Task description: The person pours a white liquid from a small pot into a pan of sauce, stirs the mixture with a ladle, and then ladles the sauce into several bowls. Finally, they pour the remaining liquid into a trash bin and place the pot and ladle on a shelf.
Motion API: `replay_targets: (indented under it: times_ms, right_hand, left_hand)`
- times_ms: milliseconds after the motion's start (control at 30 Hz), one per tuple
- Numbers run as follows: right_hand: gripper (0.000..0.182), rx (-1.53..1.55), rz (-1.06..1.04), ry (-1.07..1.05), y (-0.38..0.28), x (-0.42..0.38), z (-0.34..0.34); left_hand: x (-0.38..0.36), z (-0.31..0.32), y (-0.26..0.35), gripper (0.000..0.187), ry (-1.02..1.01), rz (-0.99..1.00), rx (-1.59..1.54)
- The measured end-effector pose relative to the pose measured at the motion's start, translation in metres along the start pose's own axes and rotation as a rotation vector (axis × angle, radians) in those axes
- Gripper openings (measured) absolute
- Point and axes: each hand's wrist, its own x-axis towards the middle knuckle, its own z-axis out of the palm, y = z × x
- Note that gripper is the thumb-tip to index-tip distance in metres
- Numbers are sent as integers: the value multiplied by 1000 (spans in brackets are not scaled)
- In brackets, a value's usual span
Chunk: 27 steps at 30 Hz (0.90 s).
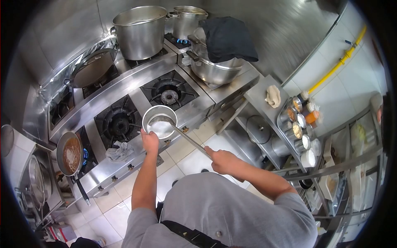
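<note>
A small steel pot (pixel 174 114) is held in front of the stove's near edge, with something white inside. My left hand (pixel 150 141) is closed at the pot's lower left side, and its fingertips are partly hidden. My right hand (pixel 223 161) is wrapped round the long metal handle of a ladle (pixel 191 141). The ladle's bowl end dips into the pot over the white contents. A crumpled grey cloth (pixel 119 151) lies on the stove's front edge, left of my left hand.
A frying pan (pixel 69 153) with reddish sauce sits over a lit burner at left. Large stockpots (pixel 140 35) stand at the back, and a black cloth (pixel 229 39) drapes over another pot. Several seasoning containers (pixel 297 130) fill a rack on the steel shelf (pixel 264 89) at right.
</note>
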Motion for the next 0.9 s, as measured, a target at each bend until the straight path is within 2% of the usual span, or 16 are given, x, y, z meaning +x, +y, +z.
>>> replay_targets:
  times_ms: [167, 433, 900]
  right_hand:
    - [74, 109, 14, -57, -10, -10, -13]
    - [73, 184, 14, -99, -12, -9, -15]
    - [68, -28, -10, 81, -1, 19, 5]
  left_hand:
    - [4, 8, -7, 56, 69, 51, 13]
    - [-1, -1, 1, 56, 31, 30, -1]
    - [3, 7, -7, 55, 52, -22, 59]
